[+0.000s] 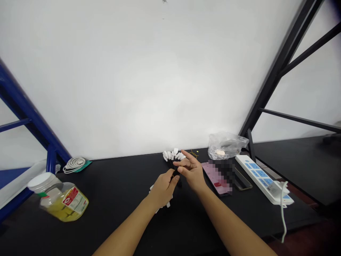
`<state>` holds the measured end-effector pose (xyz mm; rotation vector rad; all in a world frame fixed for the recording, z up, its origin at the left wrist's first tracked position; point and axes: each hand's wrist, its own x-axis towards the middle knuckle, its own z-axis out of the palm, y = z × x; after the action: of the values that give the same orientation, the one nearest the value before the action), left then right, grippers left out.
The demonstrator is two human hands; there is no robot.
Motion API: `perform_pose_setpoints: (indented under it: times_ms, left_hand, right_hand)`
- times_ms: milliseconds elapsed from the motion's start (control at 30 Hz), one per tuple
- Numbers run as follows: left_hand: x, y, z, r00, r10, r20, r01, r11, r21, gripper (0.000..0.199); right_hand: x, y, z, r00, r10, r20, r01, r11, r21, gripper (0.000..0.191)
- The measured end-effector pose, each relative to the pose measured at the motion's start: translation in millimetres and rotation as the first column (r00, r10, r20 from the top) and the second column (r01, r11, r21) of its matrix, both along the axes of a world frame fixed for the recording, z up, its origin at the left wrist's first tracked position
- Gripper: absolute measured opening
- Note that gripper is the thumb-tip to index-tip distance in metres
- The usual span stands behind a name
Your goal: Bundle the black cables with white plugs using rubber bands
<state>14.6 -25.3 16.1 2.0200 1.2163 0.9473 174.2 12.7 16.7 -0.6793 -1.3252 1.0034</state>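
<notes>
Bundle [174, 156] of thin black strands with white ends sits at the middle of the black table [114, 199], its white ends fanned toward the wall [138, 78]. The left hand [163, 189] is closed around the dark strands, pinching them between thumb and fingers. The right hand [194, 174] meets it from the other side, thumb and bent fingers close to the same dark part, index finger stretched out toward the white ends; whether it grips anything I cannot tell. More white pieces [168, 204] show from beneath the left hand, mostly hidden by it. Just beyond the right hand's fingers, near the wall, lies a thin yellow band [194, 154].

To the right of the right hand lies a phone [213, 175] with a pink screen, partly blurred out, and beside it a dark phone [243, 180]. Behind them rests a crumpled clear bag [226, 144] with something pale inside. Farther right, a white power strip [255, 173] with blue sockets lies aslant, a white cord [282, 217] hanging at its near end. Well to the left stands a clear jar [62, 206] with yellow contents and a white lid [44, 181]; behind it, a coiled white cable [74, 164] rests on a green packet [85, 165].
</notes>
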Motion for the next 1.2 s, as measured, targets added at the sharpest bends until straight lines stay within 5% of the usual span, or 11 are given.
perform_pose_setpoints:
  times_ms: [167, 367, 600, 733, 900, 1033, 1133, 1200]
  left_hand:
    - [2, -3, 4.9, 0.989, -0.029, -0.145, 0.028, 1.000, -0.012, 0.031]
    - [-2, -2, 3.5, 0.999, -0.003, -0.035, 0.003, 1.000, -0.005, 0.027]
    - [-21, 2, 4.0, 0.972, -0.135, -0.190, 0.128, 0.990, -0.053, 0.019]
    - [-25, 10, -2.2, 0.946, -0.049, -0.321, 0.078, 0.994, 0.080, 0.022]
    - [-43, 26, -11.7, 0.853, 0.196, -0.484, -0.012, 0.934, 0.357, 0.014]
    - [-60, 41, -28.2, 0.710, 0.462, -0.531, -0.275, 0.876, 0.395, 0.055]
    - [-66, 50, -42.2, 0.647, 0.478, -0.595, -0.367, 0.878, 0.307, 0.082]
    - [-66, 54, -48.9, 0.628, 0.477, -0.615, -0.394, 0.876, 0.277, 0.090]
  right_hand:
    - [8, -2, 12.2, 0.921, 0.002, 0.389, -0.087, 0.976, 0.201, 0.036]
    - [9, -8, 18.2, 0.875, 0.100, 0.475, -0.192, 0.970, 0.149, 0.020]
    - [16, -3, 8.3, 0.809, 0.286, 0.513, -0.295, 0.953, -0.066, 0.027]
    - [15, -2, 3.1, 0.840, 0.217, 0.497, -0.196, 0.976, -0.094, 0.024]
    - [2, -8, -0.3, 0.814, 0.096, 0.572, -0.182, 0.979, 0.095, 0.027]
    - [-15, -13, -9.8, 0.589, 0.095, 0.803, -0.269, 0.960, 0.083, 0.033]
    - [-24, -17, -17.1, 0.354, 0.084, 0.931, -0.264, 0.964, 0.013, 0.049]
    - [-28, -18, -19.9, 0.272, 0.066, 0.960, -0.270, 0.963, 0.010, 0.052]
